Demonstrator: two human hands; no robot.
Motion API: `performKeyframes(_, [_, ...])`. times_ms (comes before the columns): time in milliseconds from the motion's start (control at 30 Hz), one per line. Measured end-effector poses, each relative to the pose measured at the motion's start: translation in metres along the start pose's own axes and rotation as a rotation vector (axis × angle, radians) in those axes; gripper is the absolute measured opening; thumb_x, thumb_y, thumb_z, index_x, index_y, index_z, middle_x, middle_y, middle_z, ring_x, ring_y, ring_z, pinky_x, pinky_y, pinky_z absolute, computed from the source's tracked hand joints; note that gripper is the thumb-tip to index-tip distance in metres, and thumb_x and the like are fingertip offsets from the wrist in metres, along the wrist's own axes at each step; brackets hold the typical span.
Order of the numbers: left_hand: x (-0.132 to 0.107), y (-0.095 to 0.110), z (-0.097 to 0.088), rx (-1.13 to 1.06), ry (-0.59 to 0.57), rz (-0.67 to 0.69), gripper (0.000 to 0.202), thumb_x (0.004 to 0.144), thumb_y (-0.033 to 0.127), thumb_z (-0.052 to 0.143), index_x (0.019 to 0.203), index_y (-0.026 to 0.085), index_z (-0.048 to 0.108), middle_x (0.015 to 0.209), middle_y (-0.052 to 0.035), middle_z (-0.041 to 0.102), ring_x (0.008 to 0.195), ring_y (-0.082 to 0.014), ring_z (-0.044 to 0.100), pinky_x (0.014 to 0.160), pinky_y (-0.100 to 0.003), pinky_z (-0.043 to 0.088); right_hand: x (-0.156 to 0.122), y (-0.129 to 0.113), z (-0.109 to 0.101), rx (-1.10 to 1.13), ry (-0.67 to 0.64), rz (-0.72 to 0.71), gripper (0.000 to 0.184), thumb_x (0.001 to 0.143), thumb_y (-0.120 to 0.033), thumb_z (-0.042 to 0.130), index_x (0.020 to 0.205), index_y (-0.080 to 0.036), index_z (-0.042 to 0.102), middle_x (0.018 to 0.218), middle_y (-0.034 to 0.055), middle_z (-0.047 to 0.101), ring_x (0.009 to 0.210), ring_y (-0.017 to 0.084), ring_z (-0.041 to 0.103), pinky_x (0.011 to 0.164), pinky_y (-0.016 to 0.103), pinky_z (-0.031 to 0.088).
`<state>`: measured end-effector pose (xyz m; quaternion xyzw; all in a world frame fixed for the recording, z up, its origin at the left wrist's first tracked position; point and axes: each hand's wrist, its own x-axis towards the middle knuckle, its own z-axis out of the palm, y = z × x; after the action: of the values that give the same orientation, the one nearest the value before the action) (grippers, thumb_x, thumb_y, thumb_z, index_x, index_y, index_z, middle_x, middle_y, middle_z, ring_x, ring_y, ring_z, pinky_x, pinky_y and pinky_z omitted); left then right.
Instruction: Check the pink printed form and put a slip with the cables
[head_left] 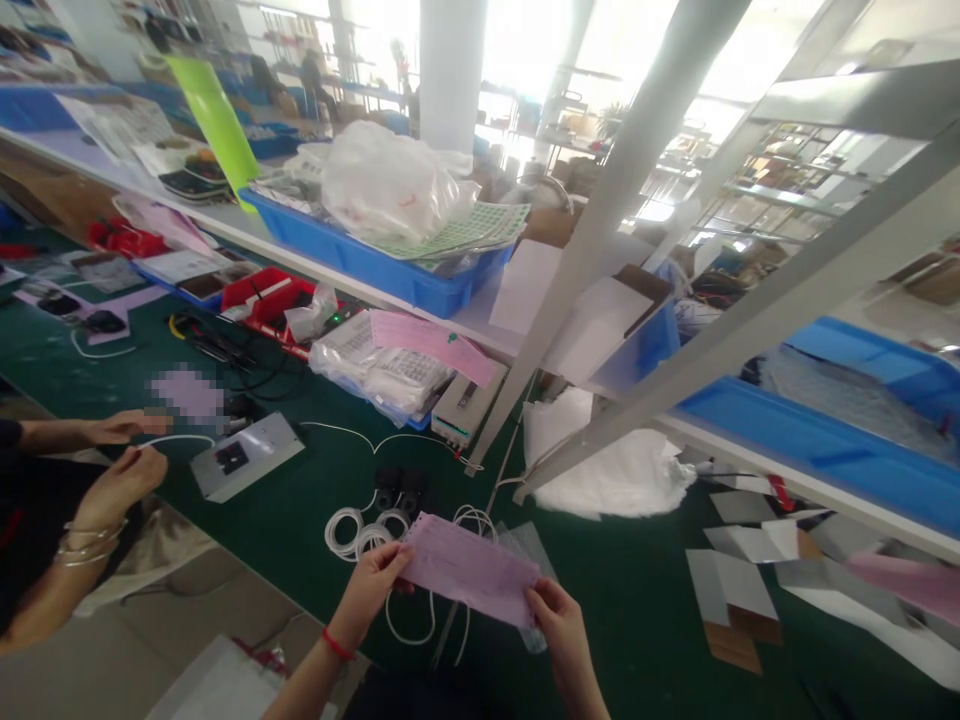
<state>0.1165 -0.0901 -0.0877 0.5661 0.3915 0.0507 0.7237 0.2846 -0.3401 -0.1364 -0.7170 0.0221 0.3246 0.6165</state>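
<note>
A: Nearest first. Where's the pink slip?

B: Held between both hands, low centre, just above the green worktop. Left hand pinches its left end, right hand pinches the lower right corner. Both closed on it, fingers curled over the edges.

A: Long axis?

B: Runs left to right, dipping slightly toward the right hand. Neither hand is nearer; each has one end. Red band on the left wrist.

A: Under it?

B: A clear plastic sleeve showing behind the slip's right end, touching or just behind it, can't tell which. White cable coils lie just beyond the left hand, a loop trailing below the slip. Two small black adapters sit past the coils.

A: Obstructions?

B: Nothing between the hands and the slip. Grey card pieces lie well off to the right.

A: Farther out?

B: Another person's hands at left, with bangles, holding a thin white wire near a grey box. Beyond that a bagged stack with a pink sheet on top, then a slanted metal frame and a blue tray on the shelf.
</note>
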Motion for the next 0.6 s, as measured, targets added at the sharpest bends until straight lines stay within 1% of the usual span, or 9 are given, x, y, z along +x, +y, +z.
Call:
performKeyframes(100, [0.005, -0.019, -0.004, 0.088, -0.039, -0.056, 0.051, 0.069, 0.068, 0.068, 0.081, 0.018, 0.067, 0.076, -0.0023, 0.069, 0.066, -0.0198, 0.065, 0.064, -0.031, 0.05, 0.001, 0.013, -0.005, -0.015, 0.051, 0.009, 0.039, 0.061, -0.047, 0.078, 0.079, -0.013, 0.076, 0.07, 0.0062, 0.071, 0.058, 0.017, 0.058, 0.053, 0.025, 0.041])
performKeyframes(167, [0.006, -0.032, -0.007, 0.125, -0.077, -0.103, 0.051, 0.066, 0.068, 0.068, 0.08, 0.018, 0.066, 0.073, -0.0025, 0.07, 0.065, -0.0202, 0.066, 0.063, -0.031, 0.049, 0.0, 0.019, -0.014, -0.015, 0.076, 0.02, 0.037, 0.059, -0.045, 0.079, 0.077, -0.012, 0.075, 0.067, 0.0054, 0.07, 0.056, 0.016, 0.057, 0.052, 0.025, 0.04])
performKeyframes(233, [0.005, -0.046, -0.01, 0.154, -0.11, -0.147, 0.052, 0.064, 0.068, 0.069, 0.078, 0.018, 0.065, 0.071, -0.003, 0.07, 0.064, -0.0203, 0.066, 0.062, -0.031, 0.048, 0.0, 0.023, -0.027, -0.009, 0.126, 0.029, 0.037, 0.057, -0.045, 0.08, 0.075, -0.012, 0.074, 0.065, 0.0039, 0.068, 0.055, 0.015, 0.056, 0.051, 0.024, 0.04])
performKeyframes(333, [0.001, -0.068, -0.02, 0.199, -0.139, -0.21, 0.055, 0.06, 0.071, 0.068, 0.075, 0.018, 0.064, 0.069, -0.0028, 0.069, 0.063, -0.0193, 0.065, 0.06, -0.03, 0.045, 0.005, 0.026, -0.056, -0.004, 0.248, 0.036, 0.042, 0.055, -0.048, 0.08, 0.077, -0.013, 0.072, 0.063, 0.0021, 0.066, 0.053, 0.014, 0.055, 0.05, 0.025, 0.042])
performKeyframes(400, [-0.001, -0.082, -0.027, 0.226, -0.146, -0.25, 0.057, 0.056, 0.073, 0.068, 0.071, 0.018, 0.064, 0.066, -0.0023, 0.067, 0.062, -0.0189, 0.063, 0.061, -0.03, 0.046, 0.015, 0.027, -0.075, -0.018, 0.331, 0.018, 0.046, 0.053, -0.051, 0.08, 0.078, -0.013, 0.071, 0.062, 0.0003, 0.064, 0.052, 0.012, 0.053, 0.049, 0.024, 0.042])
performKeyframes(467, [-0.005, -0.095, -0.033, 0.252, -0.152, -0.288, 0.058, 0.052, 0.074, 0.068, 0.069, 0.018, 0.063, 0.065, -0.0021, 0.066, 0.061, -0.019, 0.062, 0.063, -0.031, 0.047, 0.031, 0.027, -0.09, -0.05, 0.403, -0.005, 0.047, 0.054, -0.052, 0.08, 0.078, -0.013, 0.069, 0.06, -0.0018, 0.061, 0.051, 0.011, 0.052, 0.049, 0.024, 0.042])
performKeyframes(533, [-0.009, -0.107, -0.039, 0.278, -0.154, -0.323, 0.059, 0.05, 0.075, 0.067, 0.068, 0.019, 0.062, 0.064, -0.0019, 0.065, 0.06, -0.0193, 0.06, 0.061, -0.031, 0.046, 0.05, 0.028, -0.099, -0.103, 0.451, -0.013, 0.044, 0.061, -0.053, 0.08, 0.077, -0.014, 0.068, 0.058, -0.0032, 0.059, 0.05, 0.011, 0.052, 0.049, 0.024, 0.044])
performKeyframes(600, [-0.012, -0.117, -0.043, 0.321, -0.16, -0.343, 0.058, 0.05, 0.075, 0.065, 0.066, 0.02, 0.06, 0.063, -0.0014, 0.063, 0.059, -0.0196, 0.059, 0.06, -0.031, 0.044, 0.07, 0.03, -0.102, -0.179, 0.484, -0.01, 0.039, 0.073, -0.051, 0.078, 0.078, -0.014, 0.066, 0.059, -0.0038, 0.059, 0.05, 0.01, 0.053, 0.051, 0.025, 0.047])
